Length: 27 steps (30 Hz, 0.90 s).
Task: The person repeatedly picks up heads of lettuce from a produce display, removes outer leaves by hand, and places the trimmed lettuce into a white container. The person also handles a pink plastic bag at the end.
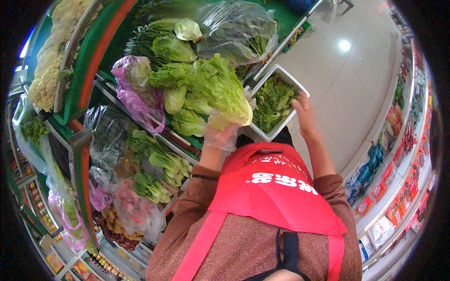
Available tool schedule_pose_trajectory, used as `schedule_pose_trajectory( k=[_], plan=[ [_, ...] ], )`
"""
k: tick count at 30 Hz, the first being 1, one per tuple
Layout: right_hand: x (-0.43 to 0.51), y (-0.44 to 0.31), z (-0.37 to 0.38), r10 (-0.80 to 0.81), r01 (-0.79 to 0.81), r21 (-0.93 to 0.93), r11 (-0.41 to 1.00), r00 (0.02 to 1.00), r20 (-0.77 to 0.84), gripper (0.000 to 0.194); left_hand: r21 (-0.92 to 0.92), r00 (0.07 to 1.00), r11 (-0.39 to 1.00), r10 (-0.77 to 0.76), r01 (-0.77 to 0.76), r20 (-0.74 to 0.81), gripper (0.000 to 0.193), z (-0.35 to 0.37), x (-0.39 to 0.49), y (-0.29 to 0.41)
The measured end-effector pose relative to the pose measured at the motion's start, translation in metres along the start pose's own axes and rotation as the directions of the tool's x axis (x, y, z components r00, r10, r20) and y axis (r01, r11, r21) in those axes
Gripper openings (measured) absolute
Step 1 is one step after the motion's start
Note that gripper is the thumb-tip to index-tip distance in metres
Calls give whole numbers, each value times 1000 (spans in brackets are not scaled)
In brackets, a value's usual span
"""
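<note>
My left hand [220, 132], in a thin clear plastic glove, grips a head of leaf lettuce [225, 91] near its pale base. The leaves point away from me over the vegetable shelf. Other lettuce heads [190, 121] lie beneath and beside it. At the right stands a white foam box [269, 135] with loose green leaves [272, 102] inside. My bare right hand [304, 110] is at the box's right rim, slightly blurred, its fingers apart and nothing visible in them. Whether the fingertips touch the rim is unclear.
Beside the lettuce sits a purple plastic bag [139, 95] of vegetables; a clear bag [239, 33] of greens lies behind. Bok choy [168, 165] fills a section at the left, below cauliflower [52, 59]. A metal rail [281, 49] edges the shelf. Packaged goods [390, 196] line the right.
</note>
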State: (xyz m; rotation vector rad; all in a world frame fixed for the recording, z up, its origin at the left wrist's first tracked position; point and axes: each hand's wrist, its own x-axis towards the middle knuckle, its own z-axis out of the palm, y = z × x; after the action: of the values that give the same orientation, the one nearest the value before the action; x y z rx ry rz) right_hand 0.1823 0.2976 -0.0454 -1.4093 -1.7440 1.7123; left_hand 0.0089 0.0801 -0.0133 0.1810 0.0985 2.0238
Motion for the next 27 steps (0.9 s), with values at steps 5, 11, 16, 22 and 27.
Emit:
schedule_pose_trajectory(
  k=[5, 11, 16, 22, 27],
  plan=[
    [-41, -54, 31, -81, -331, 381, 863, 655, 751, 69, 649, 935, 743, 93, 165, -343, 56, 8, 10, -6],
    [-56, -74, 46, -271, 127, 360, 924, 882, 385, 38, 400, 933, 899, -23, 176, -360, 74, 14, 19, 5],
    [-56, -63, 52, -357, 363, 47, 931, 871, 337, 48, 104, 957, 987, -91, 124, -275, 75, 5, 16, -3],
    [-65, -67, 45, -348, 401, -54, 915, 848, 400, 45, 407, 917, 885, -55, 228, -394, 67, 5, 8, 4],
    [-59, -88, 46, -506, 535, -58, 843, 825, 252, 48, 655, 956, 746, 92, 120, -279, 64, 23, 5, -2]
  ],
)
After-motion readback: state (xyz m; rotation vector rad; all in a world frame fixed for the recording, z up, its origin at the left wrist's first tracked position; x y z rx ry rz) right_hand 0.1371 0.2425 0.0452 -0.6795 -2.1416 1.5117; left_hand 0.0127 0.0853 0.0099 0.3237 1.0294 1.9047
